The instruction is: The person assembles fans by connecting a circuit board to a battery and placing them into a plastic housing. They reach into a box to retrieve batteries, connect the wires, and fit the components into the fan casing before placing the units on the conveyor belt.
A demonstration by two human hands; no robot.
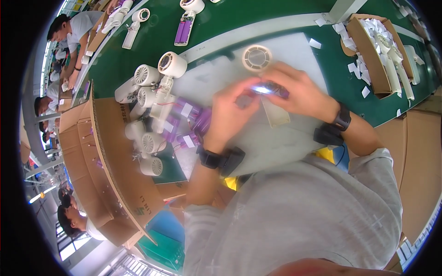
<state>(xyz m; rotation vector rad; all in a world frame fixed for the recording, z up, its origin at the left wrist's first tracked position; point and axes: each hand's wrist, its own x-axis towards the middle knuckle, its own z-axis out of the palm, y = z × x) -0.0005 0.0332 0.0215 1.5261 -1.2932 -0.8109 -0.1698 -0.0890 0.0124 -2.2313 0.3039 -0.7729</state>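
Above the pale work mat (pixel 262 147), my left hand (pixel 232 108) and my right hand (pixel 297 89) meet on a purple battery pack (pixel 279 90). Fingers of both hands close on its ends, and a bright glare hides part of its surface. Beneath them lies a white handheld fan, its round head (pixel 257 58) beyond my hands and its handle (pixel 277 116) nearer me; my hands cover its middle. Left of my left hand sit several purple battery packs (pixel 186 110) with white labels and thin wires. Several white fans (pixel 152 99) are heaped beside them.
An open cardboard box (pixel 110 152) stands at the left edge of the green table (pixel 216 18). At the far right, another carton (pixel 375 69) holds white parts and paper slips. An opened fan with purple cells (pixel 185 28) lies beyond the metal rail (pixel 258 30). Co-workers sit far left.
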